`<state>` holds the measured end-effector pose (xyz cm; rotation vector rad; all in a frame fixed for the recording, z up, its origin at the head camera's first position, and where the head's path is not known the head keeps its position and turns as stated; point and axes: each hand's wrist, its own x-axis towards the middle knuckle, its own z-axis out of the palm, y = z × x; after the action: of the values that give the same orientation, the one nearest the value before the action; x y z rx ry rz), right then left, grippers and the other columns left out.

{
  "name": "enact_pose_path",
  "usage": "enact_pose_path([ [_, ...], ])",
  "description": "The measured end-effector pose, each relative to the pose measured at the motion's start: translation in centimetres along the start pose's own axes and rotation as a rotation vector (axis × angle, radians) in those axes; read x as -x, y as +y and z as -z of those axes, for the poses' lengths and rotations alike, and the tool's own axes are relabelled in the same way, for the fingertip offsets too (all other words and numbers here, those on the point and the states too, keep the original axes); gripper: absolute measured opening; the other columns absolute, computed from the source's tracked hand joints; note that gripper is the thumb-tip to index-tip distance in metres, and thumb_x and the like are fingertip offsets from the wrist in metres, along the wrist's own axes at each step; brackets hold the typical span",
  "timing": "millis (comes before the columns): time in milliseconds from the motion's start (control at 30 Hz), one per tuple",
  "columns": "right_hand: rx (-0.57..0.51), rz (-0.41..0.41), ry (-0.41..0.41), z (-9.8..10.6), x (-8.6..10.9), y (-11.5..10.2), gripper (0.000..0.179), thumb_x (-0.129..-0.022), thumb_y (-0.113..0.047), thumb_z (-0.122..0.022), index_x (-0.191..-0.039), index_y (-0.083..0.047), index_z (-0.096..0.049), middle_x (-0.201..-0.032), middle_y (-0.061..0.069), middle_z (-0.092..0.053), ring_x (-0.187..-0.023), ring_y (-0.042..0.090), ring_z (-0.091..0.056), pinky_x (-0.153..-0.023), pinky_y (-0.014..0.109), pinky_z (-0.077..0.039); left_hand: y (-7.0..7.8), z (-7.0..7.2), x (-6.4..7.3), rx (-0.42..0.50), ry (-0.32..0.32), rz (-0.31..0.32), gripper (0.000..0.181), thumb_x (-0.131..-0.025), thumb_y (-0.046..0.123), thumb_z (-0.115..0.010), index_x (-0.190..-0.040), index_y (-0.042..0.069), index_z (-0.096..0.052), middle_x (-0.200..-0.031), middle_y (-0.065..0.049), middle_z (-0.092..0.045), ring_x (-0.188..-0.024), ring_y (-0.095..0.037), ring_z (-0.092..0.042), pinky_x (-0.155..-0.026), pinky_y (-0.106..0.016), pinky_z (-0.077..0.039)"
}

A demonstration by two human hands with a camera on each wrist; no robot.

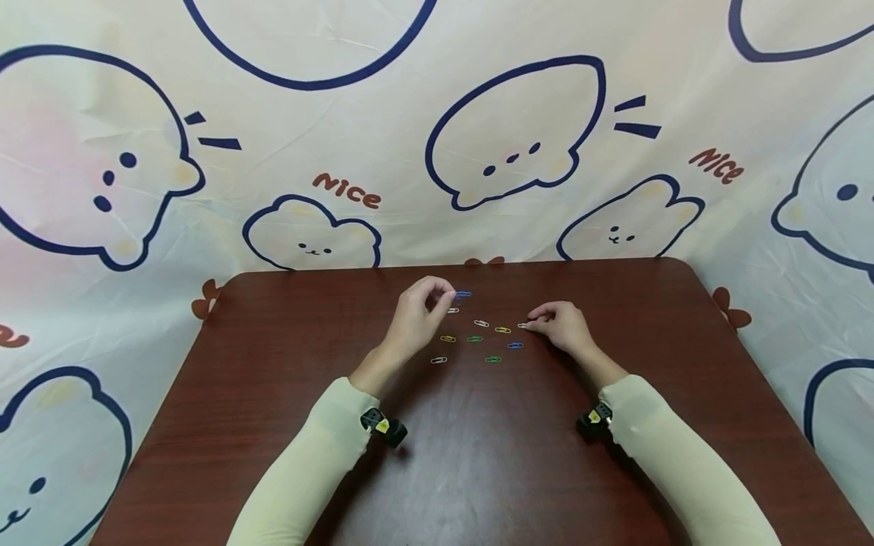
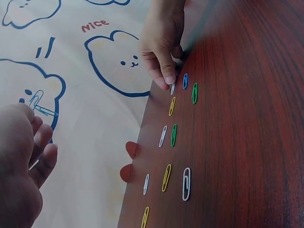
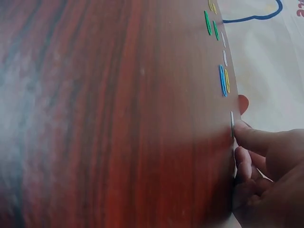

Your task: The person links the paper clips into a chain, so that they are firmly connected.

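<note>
Along the far part of the dark red-brown, wood-grained table [image 1: 451,455], the work looked barely begun. The left hand [image 1: 418,312] pinched two thin blue wire paper clips [image 1: 464,293], apparently hooked together, though their joint was too small to confirm. The right hand [image 1: 564,326] pinched one thin white wire paper clip [image 1: 522,325] at table level. Between the hands and nearer, yellow wire clips [image 1: 503,330], green wire clips [image 1: 474,339], other white wire clips [image 1: 481,324] and another blue wire clip [image 1: 515,345] lay separate, seemingly left.

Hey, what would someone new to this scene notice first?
Probably the boldly cartoon-printed cloth behind the brown table. Next, the small colored paper clips toward the table's far edge. Near them, the left hand holds blue clips and the right hand touches a white clip.
</note>
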<state>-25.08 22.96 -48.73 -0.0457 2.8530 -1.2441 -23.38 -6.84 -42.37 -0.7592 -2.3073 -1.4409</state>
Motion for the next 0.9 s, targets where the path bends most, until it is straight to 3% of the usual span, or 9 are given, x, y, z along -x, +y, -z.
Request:
enact_pose_path([
  [400, 0.128, -0.017, -0.022, -0.25, -0.41, -0.87, 0.015, -0.092, -0.024, -0.077, -0.087, -0.01, -0.077, -0.078, 0.003, -0.066, -0.074, 0.021, -0.057, -0.069, 0.034, -0.044, -0.09, -0.15, -0.15, 0.007, -0.002, 0.0, 0.006, -0.1, 0.006, -0.065, -0.1, 0.0, -0.066, -0.086, -0.008, -0.061, -0.074, -0.018, -0.055, -0.065, -0.026, -0.045],
  [667, 0.164, 0.033, -0.084, -0.27, -0.52, -0.75, 0.015, -0.093, -0.023, -0.074, -0.086, -0.01, -0.071, -0.079, 0.002, -0.063, -0.074, 0.019, -0.056, -0.067, 0.032, -0.043, -0.23, -0.32, -0.08, 0.018, 0.0, 0.007, 0.006, -0.1, 0.006, -0.065, -0.1, 0.0, -0.066, -0.085, -0.008, -0.061, -0.072, -0.018, -0.054, -0.063, -0.025, -0.044],
  [900, 0.175, 0.058, -0.074, -0.46, -0.47, -0.37, 0.013, -0.095, -0.021, -0.07, -0.09, -0.009, -0.069, -0.083, 0.002, -0.063, -0.073, 0.018, -0.055, -0.067, 0.032, -0.042, -0.32, -0.33, 0.07, 0.012, 0.006, 0.005, 0.005, -0.1, 0.005, -0.065, -0.099, 0.0, -0.066, -0.085, -0.008, -0.061, -0.072, -0.017, -0.055, -0.063, -0.025, -0.045],
])
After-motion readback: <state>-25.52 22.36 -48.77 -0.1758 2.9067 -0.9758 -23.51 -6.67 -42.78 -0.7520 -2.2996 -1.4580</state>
